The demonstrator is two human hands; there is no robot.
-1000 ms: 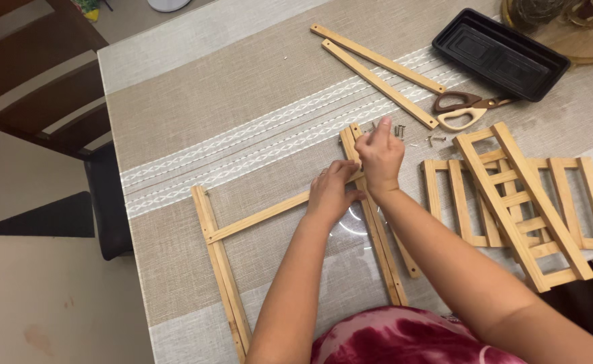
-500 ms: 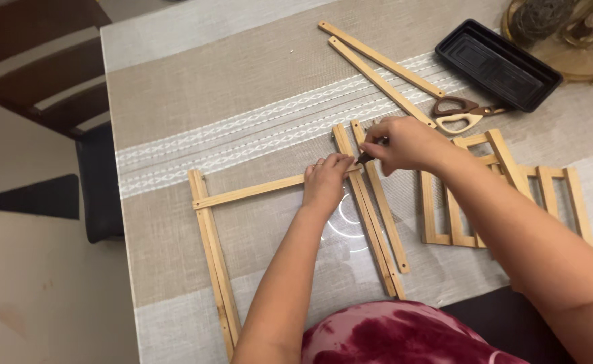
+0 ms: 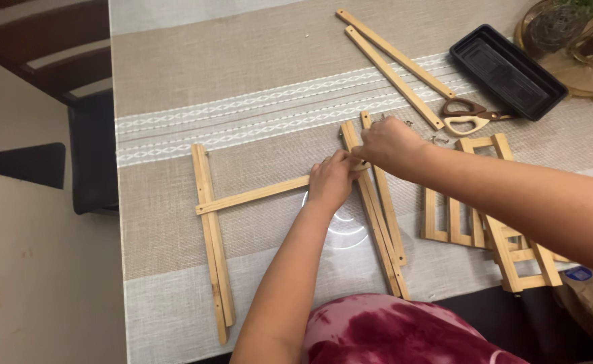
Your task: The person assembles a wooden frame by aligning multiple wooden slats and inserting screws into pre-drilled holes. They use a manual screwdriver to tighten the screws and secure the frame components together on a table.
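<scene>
A light wooden frame lies flat on the beige table runner. Its left upright and crossbar are joined, and the crossbar runs to a pair of right upright slats. My left hand presses down on the right end of the crossbar, fingers curled over it. My right hand lies over the top of the right slats at that joint, fingers pinched together. What the fingers pinch is hidden. A few small screws lie just right of that hand.
Two loose slats lie at the back, with brown-handled scissors and a black plastic tray beside them. Ladder-like wooden frames are stacked at the right under my forearm. A round wooden tray sits far right, a dark chair left.
My right hand has come down from above the joint and now rests on the top of the right slats. My left hand stays on the crossbar end.
</scene>
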